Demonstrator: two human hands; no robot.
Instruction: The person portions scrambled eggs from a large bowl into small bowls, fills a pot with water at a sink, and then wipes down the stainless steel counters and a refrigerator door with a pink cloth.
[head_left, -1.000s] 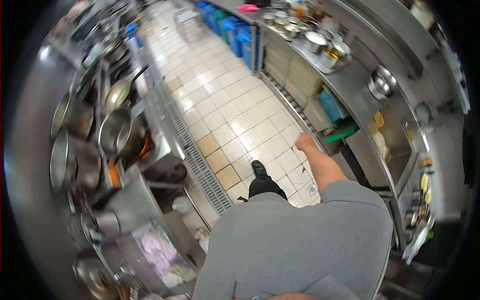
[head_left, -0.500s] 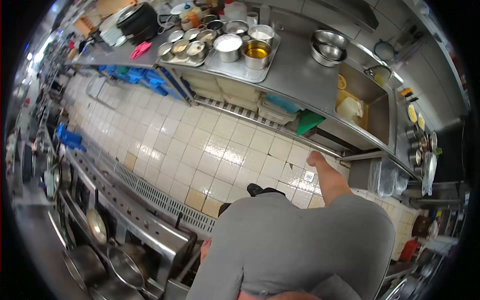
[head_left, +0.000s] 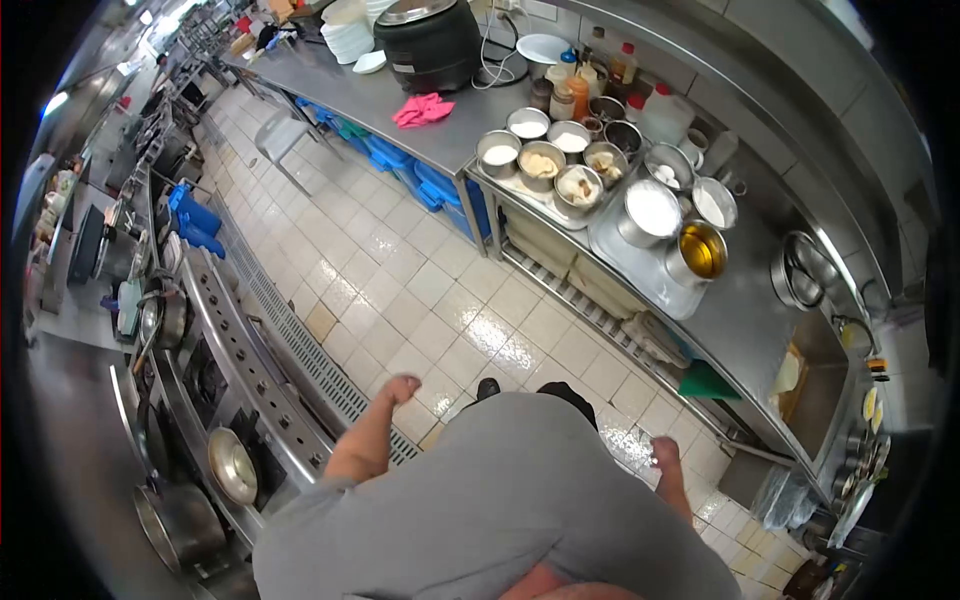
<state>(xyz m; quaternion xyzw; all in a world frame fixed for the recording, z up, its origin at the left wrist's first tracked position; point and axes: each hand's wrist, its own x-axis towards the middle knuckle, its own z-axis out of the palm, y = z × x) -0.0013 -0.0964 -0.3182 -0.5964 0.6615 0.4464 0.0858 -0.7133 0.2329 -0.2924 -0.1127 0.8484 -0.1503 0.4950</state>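
Above the tiled floor, my left hand (head_left: pixel 403 388) hangs out in front of me with its fingers curled in. Nothing shows in it, and it touches nothing; the stove's control panel (head_left: pixel 262 385) is to its left. My right hand (head_left: pixel 665 452) is low on the other side, near the steel counter's lower part but apart from it. Its fingers are too small and turned away to make out. On the counter, a metal tray (head_left: pixel 645 265) bears a pot of white powder (head_left: pixel 652 208) and a pot of yellow oil (head_left: pixel 703 254).
A steel counter (head_left: pixel 745 335) runs along the right to a sink (head_left: pixel 815 395). Farther back are a black cooker (head_left: pixel 428 50), a pink cloth (head_left: pixel 423 110) and a grey chair (head_left: pixel 283 135). A frying pan (head_left: pixel 232 466) sits on the stove at left. A floor drain (head_left: pixel 285 310) runs alongside it.
My view has turned and shifted, so the counter now lies farther right. My left hand has swung forward into clear view, while my right hand has dropped back closer to my body.
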